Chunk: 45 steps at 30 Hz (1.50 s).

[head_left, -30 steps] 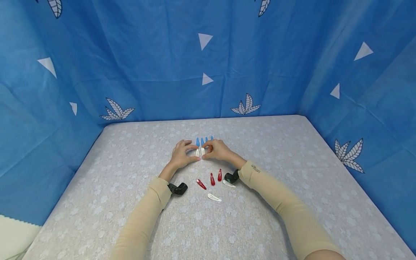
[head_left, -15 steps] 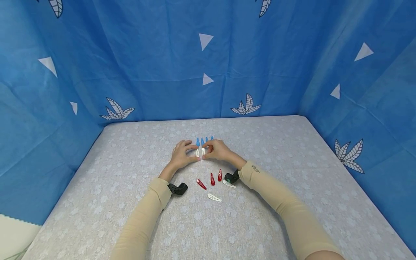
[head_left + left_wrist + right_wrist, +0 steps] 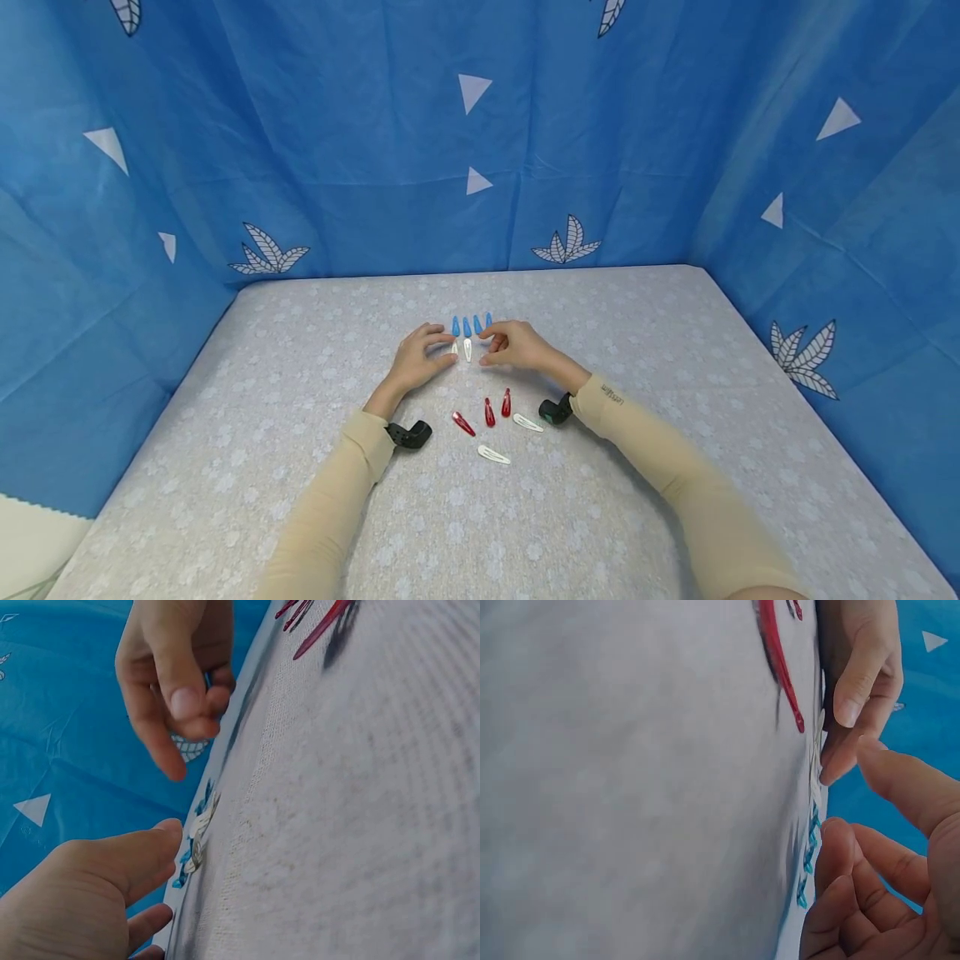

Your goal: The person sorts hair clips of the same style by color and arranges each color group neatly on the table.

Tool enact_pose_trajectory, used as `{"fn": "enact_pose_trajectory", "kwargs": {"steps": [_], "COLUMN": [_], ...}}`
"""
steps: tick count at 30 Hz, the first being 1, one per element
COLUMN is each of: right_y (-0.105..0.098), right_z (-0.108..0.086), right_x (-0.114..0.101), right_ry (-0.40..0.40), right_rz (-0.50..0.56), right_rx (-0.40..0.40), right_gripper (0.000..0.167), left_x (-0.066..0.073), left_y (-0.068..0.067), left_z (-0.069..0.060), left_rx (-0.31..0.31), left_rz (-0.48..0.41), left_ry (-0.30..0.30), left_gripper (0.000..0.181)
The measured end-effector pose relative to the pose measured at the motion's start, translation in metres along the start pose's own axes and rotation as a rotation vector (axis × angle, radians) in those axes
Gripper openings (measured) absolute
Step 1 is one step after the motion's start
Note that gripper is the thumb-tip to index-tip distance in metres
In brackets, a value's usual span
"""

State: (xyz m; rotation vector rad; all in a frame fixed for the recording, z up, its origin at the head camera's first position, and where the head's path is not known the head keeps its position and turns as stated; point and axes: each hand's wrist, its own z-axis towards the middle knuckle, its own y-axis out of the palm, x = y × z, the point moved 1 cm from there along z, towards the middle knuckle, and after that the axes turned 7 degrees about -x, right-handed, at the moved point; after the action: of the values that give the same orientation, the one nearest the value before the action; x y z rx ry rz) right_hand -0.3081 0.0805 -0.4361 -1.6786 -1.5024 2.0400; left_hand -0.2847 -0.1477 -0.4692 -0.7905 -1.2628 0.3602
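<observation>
In the head view, a row of several blue snap hair clips [image 3: 467, 327] lies toward the back of the table. Just in front of it are two white snap hair clips; the right one [image 3: 468, 350] lies free between my hands. My left hand [image 3: 416, 358] is beside the left white clip [image 3: 454, 348], thumb and forefinger at its two ends and partly covering it; the left wrist view shows these fingers spread. My right hand [image 3: 517, 345] hovers right of the white pair, thumb and forefinger apart with nothing between them.
Nearer me lie three red hair clips [image 3: 490, 412] and two more white ones, one by the red clips [image 3: 528, 422] and one closer [image 3: 494, 454]. A patterned cloth covers the table [image 3: 465, 533]. Blue curtains [image 3: 390, 150] stand behind and at both sides.
My right hand has let go of the right white clip and moved right, its thumb and forefinger now apart. The left hand has drawn back slightly from the left white clip.
</observation>
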Motion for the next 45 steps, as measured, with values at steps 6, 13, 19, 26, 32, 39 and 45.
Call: {"fn": "enact_pose_trajectory", "kwargs": {"steps": [6,13,19,26,32,39,45], "right_y": [-0.007,-0.012,-0.013,-0.006,0.001,0.008,0.013], "right_z": [-0.023,-0.06,-0.092,-0.116,-0.126,-0.127,-0.128], "right_x": [0.002,0.001,0.003,0.008,0.009,0.012,0.011], "right_ry": [-0.006,-0.049,-0.086,-0.078,-0.1,-0.13,-0.126], "right_rz": [0.035,0.052,0.041,0.035,0.063,0.052,0.068], "right_rx": [-0.002,0.009,0.012,-0.032,-0.079,-0.135,-0.166], "right_gripper": [0.051,0.049,0.049,0.052,0.053,0.056,0.056], "left_x": [0.0,-0.003,-0.003,-0.003,-0.003,-0.003,-0.003], "left_y": [-0.001,0.001,0.0,0.001,0.002,0.002,0.002], "left_z": [-0.002,-0.001,-0.002,-0.002,-0.002,-0.003,-0.002], "left_rx": [0.012,0.022,0.035,0.031,0.036,0.03,0.025], "left_rz": [-0.026,-0.023,-0.001,0.014,0.023,0.034,0.047], "left_ry": [0.01,0.048,0.076,0.075,0.079,0.073,0.065], "left_gripper": [0.042,0.039,0.039,0.038,0.037,0.037,0.036]}}
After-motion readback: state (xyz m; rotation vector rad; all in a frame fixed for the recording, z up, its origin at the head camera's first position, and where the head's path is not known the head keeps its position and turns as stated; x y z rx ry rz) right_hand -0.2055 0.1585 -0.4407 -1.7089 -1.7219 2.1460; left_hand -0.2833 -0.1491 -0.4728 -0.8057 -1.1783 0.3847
